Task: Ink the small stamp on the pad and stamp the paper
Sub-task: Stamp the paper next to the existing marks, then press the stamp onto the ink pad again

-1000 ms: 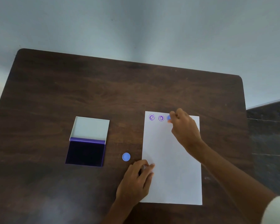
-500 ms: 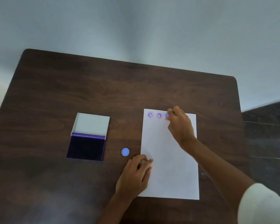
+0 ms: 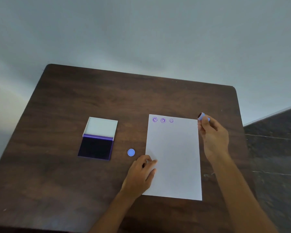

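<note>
Right hand (image 3: pixel 213 138) clamped on stamp (image 3: pixel 203 117), lifted just past paper (image 3: pixel 174 157). Left hand (image 3: pixel 139 175) loosely curled, pinning paper's edge. Probably re-ink next: cross over left hand to pad (image 3: pixel 96 147), press flat, return beside last print (image 3: pixel 171 120).

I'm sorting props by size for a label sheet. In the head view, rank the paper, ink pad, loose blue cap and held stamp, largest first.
1. paper
2. ink pad
3. blue cap and stamp: look alike; the stamp is partly hidden by the right hand.
</note>
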A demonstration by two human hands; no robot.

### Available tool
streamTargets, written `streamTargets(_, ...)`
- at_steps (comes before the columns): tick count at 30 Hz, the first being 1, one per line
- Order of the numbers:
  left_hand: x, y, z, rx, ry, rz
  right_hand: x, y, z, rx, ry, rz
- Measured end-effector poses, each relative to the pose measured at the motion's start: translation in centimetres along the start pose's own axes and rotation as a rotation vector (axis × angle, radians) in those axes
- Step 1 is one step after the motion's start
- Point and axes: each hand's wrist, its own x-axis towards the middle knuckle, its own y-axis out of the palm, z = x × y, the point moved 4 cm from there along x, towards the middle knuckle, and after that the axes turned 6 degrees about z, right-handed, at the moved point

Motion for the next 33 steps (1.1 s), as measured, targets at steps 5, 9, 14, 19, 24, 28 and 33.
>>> streamTargets(5,-0.7,-2.0,-1.1,-0.026,-0.002,-0.001,-3.6,0.6,-1.6,0.318,0.255,0.123)
streamTargets(9,-2.3,-4.1,-0.1,-0.059,-0.11,-0.132,-7.1,2.3,-2.7,0.456,0.4,0.177)
streamTargets(14,-2.6,-6.2,2.4,-0.172,-0.405,-0.321,-10.2,4.4,-4.1,0.432,0.455,0.236)
streamTargets(19,-3.1,-7.5,3.8,-0.156,-0.48,-0.402,-12.2,7.3,-4.9,0.223,0.431,0.305)
streamTargets(24,-6.1,-10.3,8.1,-0.076,-0.629,-0.471,-13.4,11.9,-5.7,-0.32,0.156,0.412)
streamTargets(28,-7.4,-12.7,12.0,-0.021,-0.72,-0.358,-13.6,17.7,-6.7,-0.564,-0.094,0.505)
streamTargets(33,-6.7,-14.1,14.9,0.112,-0.624,-0.187,-13.2,25.0,-8.6,-0.956,-0.415,0.688)
